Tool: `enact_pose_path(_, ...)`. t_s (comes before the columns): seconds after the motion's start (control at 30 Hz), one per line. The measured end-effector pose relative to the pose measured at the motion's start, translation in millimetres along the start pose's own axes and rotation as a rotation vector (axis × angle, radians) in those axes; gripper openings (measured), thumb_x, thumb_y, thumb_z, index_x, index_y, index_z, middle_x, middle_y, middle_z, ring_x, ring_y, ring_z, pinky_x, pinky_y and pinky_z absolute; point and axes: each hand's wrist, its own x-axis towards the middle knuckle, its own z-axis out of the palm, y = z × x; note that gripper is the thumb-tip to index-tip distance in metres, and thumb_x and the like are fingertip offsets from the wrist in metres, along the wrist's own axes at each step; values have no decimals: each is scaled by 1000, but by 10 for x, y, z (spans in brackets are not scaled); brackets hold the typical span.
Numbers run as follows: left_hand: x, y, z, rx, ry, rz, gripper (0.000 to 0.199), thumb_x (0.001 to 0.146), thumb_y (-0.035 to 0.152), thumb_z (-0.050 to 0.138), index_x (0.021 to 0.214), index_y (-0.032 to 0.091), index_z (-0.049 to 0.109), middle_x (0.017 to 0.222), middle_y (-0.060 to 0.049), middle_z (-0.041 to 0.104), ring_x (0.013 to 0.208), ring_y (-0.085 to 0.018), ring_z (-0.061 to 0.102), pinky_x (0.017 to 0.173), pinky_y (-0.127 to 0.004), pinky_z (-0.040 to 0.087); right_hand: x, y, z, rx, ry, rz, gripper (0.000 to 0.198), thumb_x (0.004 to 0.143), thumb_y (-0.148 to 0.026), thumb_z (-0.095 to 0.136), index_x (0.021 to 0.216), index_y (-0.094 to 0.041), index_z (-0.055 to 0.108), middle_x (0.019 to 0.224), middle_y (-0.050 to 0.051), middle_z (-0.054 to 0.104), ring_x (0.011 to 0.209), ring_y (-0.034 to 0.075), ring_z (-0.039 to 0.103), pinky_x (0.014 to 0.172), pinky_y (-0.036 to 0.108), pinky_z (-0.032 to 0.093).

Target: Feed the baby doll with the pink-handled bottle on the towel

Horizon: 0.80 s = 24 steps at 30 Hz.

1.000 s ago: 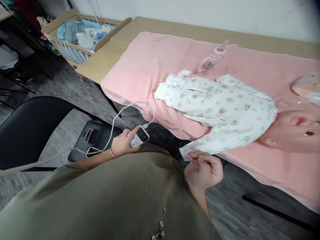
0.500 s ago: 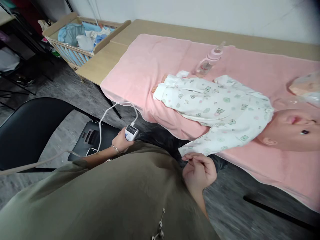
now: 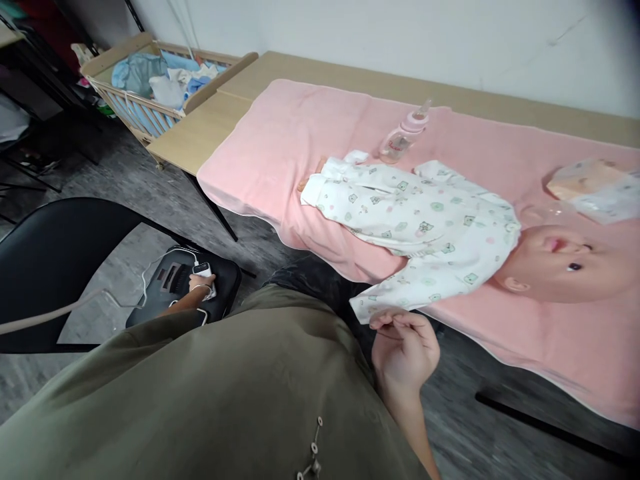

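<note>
Down on the black chair seat (image 3: 167, 293), my left hand (image 3: 201, 285) is closed around a small white device with a dark screen (image 3: 202, 269). A white cable (image 3: 173, 252) runs from its top end. My right hand (image 3: 407, 347) is held in front of my body, fingers curled in and thumb pressed to them; what they hold, if anything, is hidden. Its fingertips are by the sleeve cuff (image 3: 365, 308) of a baby doll (image 3: 545, 267); contact is unclear. The doll lies on its back in a white patterned outfit (image 3: 415, 213).
A pink blanket (image 3: 290, 120) covers most of the wooden table (image 3: 197, 137). A pink-capped baby bottle (image 3: 403, 137) and a clear plastic packet (image 3: 595, 190) lie beyond the doll. At the back left stands a wooden crib (image 3: 135, 107) with cloths inside. The chair's backrest (image 3: 55, 267) is left of me.
My left hand has moved down and left with the white device, from beside my body to the chair seat. My right hand stays closed near the cuff. The view has shifted slightly.
</note>
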Motion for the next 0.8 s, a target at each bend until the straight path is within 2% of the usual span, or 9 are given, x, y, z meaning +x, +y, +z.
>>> enact_pose_path(0.17,115,-168,-18,5,-6,42,38,97,38,64,126,14,60,122,-11,64,103,-22,66,88,-42,59,8,-21,48,11,2,-63,5,67,-16,70,69,-18,66,58,1,63,53,15,59,52,26,49)
enact_pose_path(0.37,164,-163,32,65,27,16,42,97,38,64,131,14,58,130,-13,61,112,-26,63,95,-49,55,-81,104,64,1,20,-47,7,68,-18,72,70,-18,65,59,0,64,53,14,60,52,25,51)
enact_pose_path(0.43,115,-127,30,89,53,16,44,97,40,63,132,15,57,133,-13,59,117,-27,61,98,-51,53,-142,186,11,-64,-39,-6,5,74,-18,69,71,-18,65,61,0,65,54,12,60,53,22,50)
enact_pose_path(0.5,19,-67,27,108,83,57,50,96,39,64,138,14,52,139,-17,54,124,-31,56,103,-56,48,-211,294,-93,-259,-222,-9,8,81,-17,64,74,-19,67,66,0,68,59,11,64,57,19,53)
enact_pose_path(0.53,-44,-25,29,116,97,98,57,94,38,65,141,12,48,143,-20,51,130,-35,52,105,-58,45,-244,357,-165,-389,-360,-56,11,84,-18,62,77,-21,70,71,1,71,64,12,67,60,19,56)
enact_pose_path(0.6,-196,87,51,125,112,223,74,88,31,69,147,2,36,150,-31,41,141,-45,38,110,-63,37,-310,493,-340,-580,-696,-276,16,88,-23,61,93,-25,76,91,5,77,84,17,75,73,27,63)
enact_pose_path(0.67,-381,232,96,118,68,401,78,85,27,68,149,-1,33,152,-33,39,145,-46,33,113,-60,34,-385,618,-534,-644,-920,-382,29,94,-31,54,117,-33,73,112,4,76,111,23,72,90,39,62)
enact_pose_path(0.73,-611,400,150,100,-31,621,66,88,26,67,146,6,43,149,-26,48,141,-38,43,114,-50,39,-488,698,-700,-669,-956,-340,37,100,-38,45,131,-40,64,124,1,72,121,22,67,99,41,58)
enact_pose_path(0.8,-892,570,190,74,-115,835,47,94,30,65,136,14,55,142,-16,57,131,-30,55,110,-46,46,-621,699,-780,-665,-853,-320,35,99,-49,47,127,-42,66,122,-2,73,117,22,69,100,38,58)
